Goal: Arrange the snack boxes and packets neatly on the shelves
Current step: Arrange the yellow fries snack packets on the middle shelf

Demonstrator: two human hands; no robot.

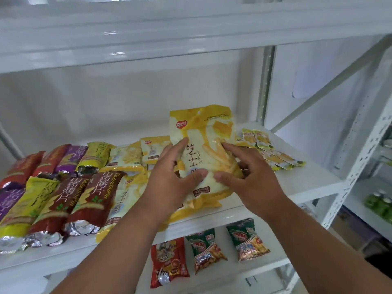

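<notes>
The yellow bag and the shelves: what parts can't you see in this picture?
- Yellow bag, head view: its lower middle is hidden by the left hand and right hand holding it.
- Bags under it: partly hidden by the held bag and arms.
- Purple packet: cut off by the left edge.
- Green things on the far right shelf: too blurred to identify.
- Small print on the packets: too small to read.

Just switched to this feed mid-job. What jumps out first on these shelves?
Both hands, left and right, hold a yellow-and-white snack bag upright at the middle of the white shelf. To its left lie rows of brown, yellow, purple and red packets with more yellow bags behind them. On the shelf below sit two green packets and a red packet.
</notes>
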